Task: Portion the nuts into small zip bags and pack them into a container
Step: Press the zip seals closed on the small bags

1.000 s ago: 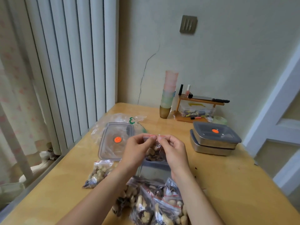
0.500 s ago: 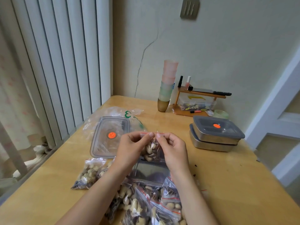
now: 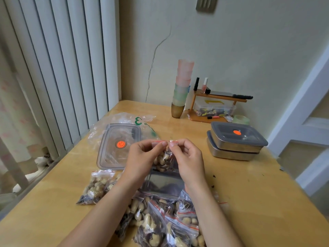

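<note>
A small zip bag of nuts hangs upright above the table. My left hand and my right hand pinch its red-striped top edge, fingertips almost meeting at the middle. Below them lies an open metal container, partly hidden by my wrists. Several filled zip bags are piled in front of it, and one more filled bag lies to the left. The container's clear lid with an orange dot rests flat behind my left hand.
Two stacked metal containers with a grey lid stand at the right. A large clear plastic bag lies under the lid. Stacked cups and a small wooden shelf stand by the back wall. Blinds run along the left.
Both hands keep pinching the bag's top; my fingertips have drawn slightly closer together along the seal. The view has shifted a little.
</note>
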Demonstrator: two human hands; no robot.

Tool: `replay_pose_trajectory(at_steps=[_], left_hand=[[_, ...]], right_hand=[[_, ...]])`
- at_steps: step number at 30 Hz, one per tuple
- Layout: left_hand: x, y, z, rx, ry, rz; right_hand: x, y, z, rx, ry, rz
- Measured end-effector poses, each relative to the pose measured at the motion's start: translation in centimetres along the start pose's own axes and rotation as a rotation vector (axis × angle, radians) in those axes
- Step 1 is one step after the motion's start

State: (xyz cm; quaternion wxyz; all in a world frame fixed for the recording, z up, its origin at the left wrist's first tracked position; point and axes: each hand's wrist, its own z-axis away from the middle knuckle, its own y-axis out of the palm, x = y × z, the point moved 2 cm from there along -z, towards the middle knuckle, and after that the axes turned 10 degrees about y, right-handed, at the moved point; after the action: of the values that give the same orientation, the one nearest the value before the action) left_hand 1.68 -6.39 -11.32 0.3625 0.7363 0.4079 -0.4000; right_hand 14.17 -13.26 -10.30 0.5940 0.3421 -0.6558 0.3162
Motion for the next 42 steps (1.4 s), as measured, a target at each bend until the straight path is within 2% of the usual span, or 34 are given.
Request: replay_pose_trajectory(at_steps=[10,17,23,31,42], left_hand=[[0.2,0.0,0.0,-0.03,0.026,-0.012],[0.5,0.1,0.0,0.049,0.039,-0.091],[0.3,0.2,0.1,0.055,0.06,-0.101],[-0.2,0.1,0.1,0.035,0.097,-0.071],[0.3,-0.4,-0.1,0.001,0.064,-0.026]], right_hand=[[-0.3,-0.2,0.2,-0.028,-0.041,0.071],[-0.3,0.2,0.2,0.016,0.006,-0.003],[0.0,-0.3,0.3,0.009,-0.049,0.057],[0.3,-0.4,0.4,0.079,0.029,-0.073],[0.1,-0.9,-0.1,-0.055,-0.02,-0.044]])
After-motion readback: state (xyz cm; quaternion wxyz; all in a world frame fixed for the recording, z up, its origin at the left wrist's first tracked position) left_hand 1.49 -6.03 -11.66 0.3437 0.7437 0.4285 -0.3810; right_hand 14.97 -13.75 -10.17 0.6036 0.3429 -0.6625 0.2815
